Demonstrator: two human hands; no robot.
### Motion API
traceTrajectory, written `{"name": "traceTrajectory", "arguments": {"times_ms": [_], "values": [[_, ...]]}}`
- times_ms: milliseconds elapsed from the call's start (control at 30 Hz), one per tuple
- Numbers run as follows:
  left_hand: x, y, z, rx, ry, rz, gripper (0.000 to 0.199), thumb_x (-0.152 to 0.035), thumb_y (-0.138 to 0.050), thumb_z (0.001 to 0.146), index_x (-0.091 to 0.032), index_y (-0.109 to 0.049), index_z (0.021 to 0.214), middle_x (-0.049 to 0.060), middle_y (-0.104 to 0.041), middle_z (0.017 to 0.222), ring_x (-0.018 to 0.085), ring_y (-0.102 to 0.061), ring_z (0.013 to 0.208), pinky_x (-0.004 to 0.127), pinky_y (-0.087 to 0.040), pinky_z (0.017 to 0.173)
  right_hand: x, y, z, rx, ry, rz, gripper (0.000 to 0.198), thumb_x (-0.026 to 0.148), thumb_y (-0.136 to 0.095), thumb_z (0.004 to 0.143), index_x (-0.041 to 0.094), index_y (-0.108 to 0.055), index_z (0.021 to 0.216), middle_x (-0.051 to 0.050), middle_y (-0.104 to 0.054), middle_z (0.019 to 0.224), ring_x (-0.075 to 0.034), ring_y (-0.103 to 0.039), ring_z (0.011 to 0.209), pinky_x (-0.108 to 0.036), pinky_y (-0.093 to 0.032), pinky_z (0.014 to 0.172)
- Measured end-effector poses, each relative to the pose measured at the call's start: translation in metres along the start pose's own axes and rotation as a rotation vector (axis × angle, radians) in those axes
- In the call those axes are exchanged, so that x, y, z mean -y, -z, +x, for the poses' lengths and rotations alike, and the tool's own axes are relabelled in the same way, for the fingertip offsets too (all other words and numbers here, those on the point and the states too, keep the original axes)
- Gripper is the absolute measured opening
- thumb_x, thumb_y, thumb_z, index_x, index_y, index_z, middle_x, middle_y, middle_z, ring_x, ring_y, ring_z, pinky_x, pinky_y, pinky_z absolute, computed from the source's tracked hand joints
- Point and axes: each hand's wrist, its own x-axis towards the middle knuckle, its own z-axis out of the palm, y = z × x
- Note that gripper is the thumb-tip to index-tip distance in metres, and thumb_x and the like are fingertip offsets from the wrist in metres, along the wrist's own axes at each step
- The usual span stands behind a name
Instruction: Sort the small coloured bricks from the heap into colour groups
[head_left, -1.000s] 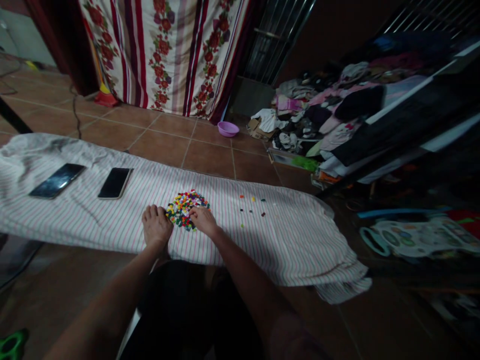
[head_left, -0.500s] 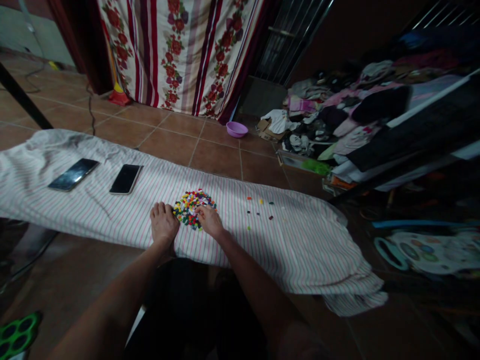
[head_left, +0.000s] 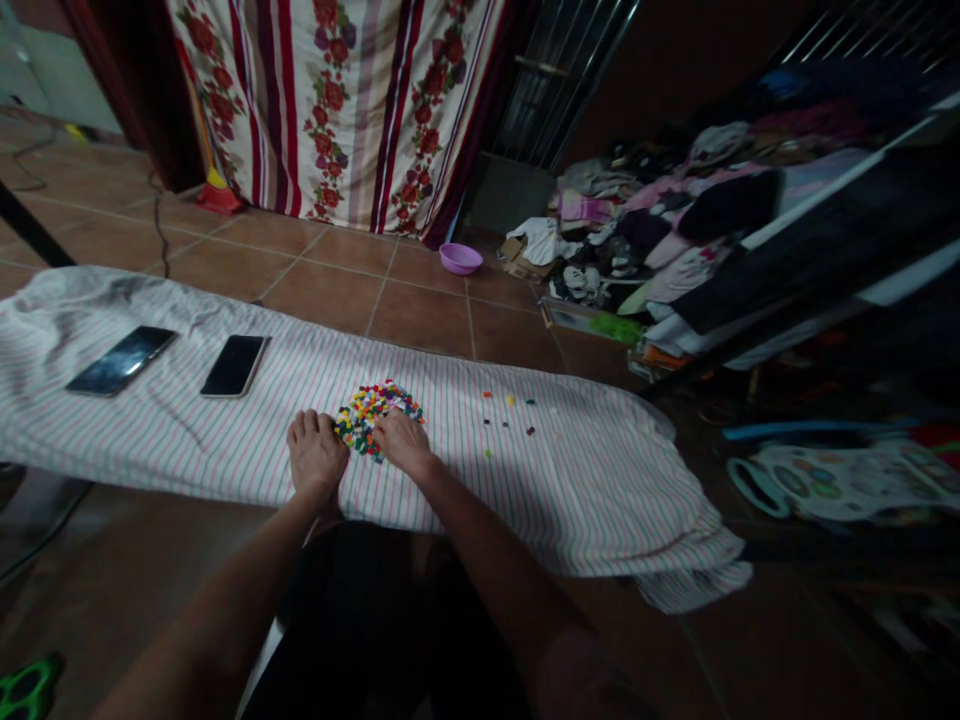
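A heap of small multicoloured pieces (head_left: 367, 408) lies on a striped cloth (head_left: 600, 500). They are too small for me to make out their exact kind. My left hand (head_left: 316, 455) rests flat on the cloth at the heap's left edge, fingers stretched forward. Over the right part of the heap, my right hand (head_left: 405, 442) has its fingers bent down and drawn together among the pieces; whatever is between the fingertips is hidden. Right of the heap, several single pieces lie spaced apart, among them an orange piece (head_left: 487, 394), a yellow piece (head_left: 511, 400) and a light green piece (head_left: 487, 454).
Two phones lie left on the cloth, a larger phone (head_left: 122, 361) and a smaller phone (head_left: 235, 366). On the tiled floor beyond stands a purple basin (head_left: 460, 259). A floral curtain (head_left: 360, 110) hangs behind. Piled clothes (head_left: 622, 235) fill the right side.
The view has turned slightly, so everything sits a little further left. My right hand's fingers have shifted a little left and down within the heap. My left hand stays in place.
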Motion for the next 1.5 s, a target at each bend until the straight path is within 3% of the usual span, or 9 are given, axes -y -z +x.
{"name": "traceTrajectory", "arguments": {"times_ms": [267,467,600,733,867,1000,1167,1500], "values": [[0.000,0.000,0.000,-0.006,-0.012,-0.001,0.027,-0.023,-0.039,0.086,-0.011,-0.059,0.101,0.018,-0.057,0.111,0.034,-0.048,0.118,0.047,-0.037,0.100,0.014,0.014,0.006,0.102,-0.085,0.038,0.025,0.022,-0.053,0.090,0.014,-0.071,0.106,-0.016,-0.067,0.117,-0.024,-0.064,0.108,-0.031,-0.048,0.084],[0.000,0.003,-0.001,-0.007,-0.027,0.018,0.027,-0.024,-0.038,0.087,-0.012,-0.058,0.100,0.017,-0.057,0.108,0.033,-0.049,0.115,0.045,-0.038,0.098,0.001,0.009,-0.006,-0.042,-0.109,0.244,0.020,0.024,-0.050,0.090,0.020,-0.068,0.098,-0.007,-0.073,0.100,-0.019,-0.067,0.092,-0.027,-0.047,0.077],[0.000,0.004,-0.001,0.001,-0.025,0.031,0.029,-0.025,-0.036,0.088,-0.012,-0.058,0.100,0.016,-0.057,0.106,0.033,-0.048,0.113,0.045,-0.038,0.097,-0.027,-0.006,-0.028,-0.157,-0.098,0.502,0.011,0.019,-0.057,0.083,0.020,-0.066,0.090,-0.001,-0.072,0.086,-0.014,-0.066,0.078,-0.022,-0.047,0.072],[-0.002,0.007,0.000,0.033,-0.019,0.028,0.029,-0.026,-0.036,0.086,-0.012,-0.059,0.099,0.017,-0.057,0.107,0.033,-0.048,0.114,0.045,-0.037,0.098,-0.080,-0.021,-0.067,-0.363,-0.237,0.660,0.019,0.014,-0.055,0.079,0.019,-0.066,0.094,-0.002,-0.071,0.086,-0.013,-0.066,0.077,-0.023,-0.050,0.074],[-0.004,0.012,0.001,0.069,-0.003,0.017,0.031,-0.026,-0.037,0.085,-0.012,-0.059,0.100,0.018,-0.057,0.109,0.034,-0.048,0.116,0.046,-0.038,0.097,-0.145,-0.028,-0.114,-0.513,-0.417,0.636,0.023,0.017,-0.050,0.080,0.020,-0.068,0.095,-0.005,-0.073,0.093,-0.017,-0.067,0.084,-0.029,-0.053,0.079],[-0.005,0.015,0.000,0.077,-0.005,0.031,0.033,-0.028,-0.035,0.085,-0.012,-0.059,0.101,0.018,-0.057,0.107,0.033,-0.049,0.113,0.046,-0.038,0.097,-0.190,-0.028,-0.145,-0.628,-0.483,0.540,0.024,0.020,-0.049,0.080,0.020,-0.069,0.093,-0.009,-0.071,0.095,-0.020,-0.065,0.086,-0.033,-0.052,0.082],[-0.004,0.014,-0.002,0.058,-0.013,0.064,0.036,-0.028,-0.031,0.088,-0.011,-0.059,0.104,0.017,-0.057,0.107,0.032,-0.049,0.113,0.044,-0.038,0.096,-0.205,-0.034,-0.147,-0.668,-0.524,0.383,0.024,0.019,-0.048,0.081,0.017,-0.070,0.091,-0.010,-0.068,0.091,-0.020,-0.063,0.084,-0.032,-0.050,0.081],[-0.007,0.014,0.000,0.106,0.018,0.059,0.033,-0.027,-0.035,0.087,-0.012,-0.059,0.105,0.017,-0.057,0.112,0.033,-0.050,0.115,0.045,-0.039,0.097,-0.209,-0.049,-0.135,-0.612,-0.507,0.349,0.027,0.013,-0.047,0.082,0.018,-0.070,0.096,-0.009,-0.067,0.096,-0.018,-0.063,0.088,-0.029,-0.049,0.083]]}}
